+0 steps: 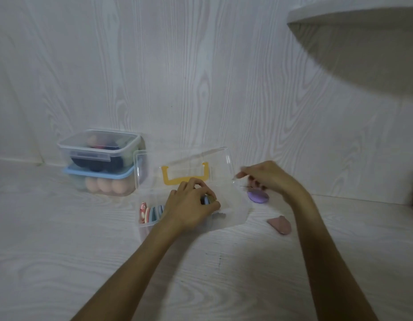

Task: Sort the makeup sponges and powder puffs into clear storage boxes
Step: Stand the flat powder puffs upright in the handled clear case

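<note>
An open clear storage box point(238, 214) stands in the middle, its lid point(214, 158) with a yellow handle point(184, 179) tipped up behind. A row of flat powder puffs point(150, 212) stands on edge in its left end. My left hand point(191, 209) is inside the box, fingers closed on a grey-blue puff point(206, 200). Beside the lid's right edge hovers my right hand point(265, 177), just above a purple puff point(257, 196); its grip is blurred. A pink teardrop puff point(279, 224) lies on the surface to the right of the box.
At the back left, a closed clear box point(96, 147) with mixed sponges sits on top of a blue-lidded box point(101, 184) holding peach egg sponges. A white curved shelf point(353, 31) overhangs at the upper right. White wood-grain wall stands behind.
</note>
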`<act>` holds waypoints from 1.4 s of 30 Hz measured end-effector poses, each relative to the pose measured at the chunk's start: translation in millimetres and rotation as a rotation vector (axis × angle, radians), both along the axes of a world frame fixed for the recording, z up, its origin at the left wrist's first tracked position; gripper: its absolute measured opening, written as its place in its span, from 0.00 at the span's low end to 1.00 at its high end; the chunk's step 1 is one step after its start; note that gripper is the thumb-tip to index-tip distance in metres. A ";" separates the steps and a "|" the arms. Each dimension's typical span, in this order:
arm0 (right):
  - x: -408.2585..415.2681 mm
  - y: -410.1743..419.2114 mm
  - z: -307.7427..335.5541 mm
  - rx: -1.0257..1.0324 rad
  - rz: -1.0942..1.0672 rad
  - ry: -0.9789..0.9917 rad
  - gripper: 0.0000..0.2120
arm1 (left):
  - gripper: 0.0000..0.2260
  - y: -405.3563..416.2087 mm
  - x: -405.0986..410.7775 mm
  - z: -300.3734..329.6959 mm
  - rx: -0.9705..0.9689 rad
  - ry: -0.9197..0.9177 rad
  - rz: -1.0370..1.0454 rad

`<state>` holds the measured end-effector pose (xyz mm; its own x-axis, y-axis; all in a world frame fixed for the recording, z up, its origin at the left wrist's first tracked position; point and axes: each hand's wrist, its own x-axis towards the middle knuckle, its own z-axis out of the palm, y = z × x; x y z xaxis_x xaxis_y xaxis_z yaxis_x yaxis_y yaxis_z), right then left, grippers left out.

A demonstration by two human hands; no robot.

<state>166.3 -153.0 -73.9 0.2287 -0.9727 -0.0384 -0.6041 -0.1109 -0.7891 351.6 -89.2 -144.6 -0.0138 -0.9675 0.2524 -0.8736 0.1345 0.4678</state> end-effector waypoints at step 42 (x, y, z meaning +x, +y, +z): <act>43.0 28.2 -18.2 -0.198 0.161 0.516 0.14 | 0.17 0.7 0.1 -1.8 -0.020 -0.094 0.043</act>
